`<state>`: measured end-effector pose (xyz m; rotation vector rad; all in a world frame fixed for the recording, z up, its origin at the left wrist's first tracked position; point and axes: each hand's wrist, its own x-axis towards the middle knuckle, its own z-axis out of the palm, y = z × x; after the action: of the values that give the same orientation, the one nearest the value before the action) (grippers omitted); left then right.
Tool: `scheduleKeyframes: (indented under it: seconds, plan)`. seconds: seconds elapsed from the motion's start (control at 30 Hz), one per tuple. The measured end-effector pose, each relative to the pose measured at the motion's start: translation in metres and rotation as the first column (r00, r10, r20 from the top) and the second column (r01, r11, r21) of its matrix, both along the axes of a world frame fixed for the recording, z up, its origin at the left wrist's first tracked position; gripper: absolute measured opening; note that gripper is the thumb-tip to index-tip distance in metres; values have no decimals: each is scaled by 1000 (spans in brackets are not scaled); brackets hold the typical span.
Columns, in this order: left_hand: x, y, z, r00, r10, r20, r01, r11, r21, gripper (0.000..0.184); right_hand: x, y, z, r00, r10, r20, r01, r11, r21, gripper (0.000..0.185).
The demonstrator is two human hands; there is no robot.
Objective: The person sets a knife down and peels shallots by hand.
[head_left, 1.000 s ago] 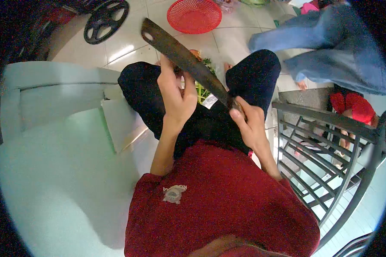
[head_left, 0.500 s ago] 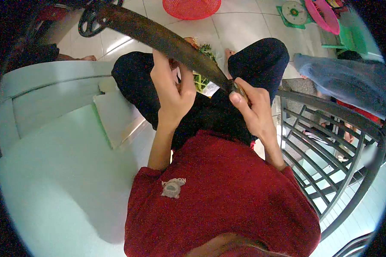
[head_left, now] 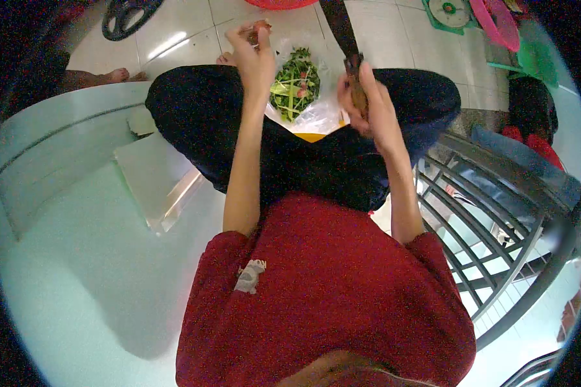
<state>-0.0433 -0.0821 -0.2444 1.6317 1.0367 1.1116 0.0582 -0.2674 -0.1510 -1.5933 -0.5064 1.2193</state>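
A big knife [head_left: 340, 29] with a dark blade points away from me, the blade's far end cut off by the top of the view. My right hand [head_left: 376, 109] is wrapped round its wooden handle. My left hand [head_left: 255, 58] is raised to the left of the greens, its fingers curled about a small reddish-brown piece whose kind I cannot make out. Between my knees, chopped greens [head_left: 294, 93] with a few reddish bits lie on a clear plastic bag [head_left: 329, 106]. Something yellow [head_left: 311, 137] shows at the bag's near edge.
A red basket [head_left: 281, 3] sits on the tiled floor ahead. At upper right are a green scale [head_left: 447, 14], a pink basket [head_left: 494, 22] and a green plastic item [head_left: 536, 61]. A dark metal railing [head_left: 484, 219] runs along my right. Another person's foot [head_left: 119, 75] shows at left.
The knife has swung from lying across my left hand to pointing forward in my right hand. My left hand has moved forward, away from the blade, uncovering the greens.
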Motion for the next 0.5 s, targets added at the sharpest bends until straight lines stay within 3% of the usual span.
scheduleKeyframes:
  seconds: [0.03,0.1,0.17,0.23,0.27,0.3,0.33,0.4,0.47,0.5]
  plan:
    - [10,9,-25,998,57,-6,-57,998,-42,22,7,16,0,999,-38,19,39,999,-29,53]
    - [26,22,-137,987,90,-134,-116,973,-199,25,28,37,-44,999,16,50,-12,996,-88,53]
    - [24,11,-226,891,-42,-452,-66,973,-221,33,53,53,-83,994,104,31,-96,976,-194,52]
    - [9,-7,-280,656,-336,-676,21,903,-429,36,72,56,-116,977,201,71,-172,939,-298,51]
    - [25,-6,-287,645,-346,-682,44,907,-419,36,103,49,-118,960,259,104,-205,907,-367,51]
    - [19,-8,-293,531,-360,-767,-17,900,-435,36,114,46,-114,913,386,134,-294,849,-439,50]
    - [14,-6,-303,407,-378,-832,-79,892,-444,36,121,46,-122,915,381,130,-291,849,-441,50]
    - [7,10,-309,390,-339,-856,-6,929,-371,34,133,49,-155,787,604,123,-363,616,-699,47]
    - [17,30,-301,381,-288,-878,67,956,-285,32,151,38,-251,698,714,57,-485,529,-696,56]
    - [20,37,-288,368,-165,-915,175,979,-106,31,149,30,-284,722,660,207,-346,604,-718,68]
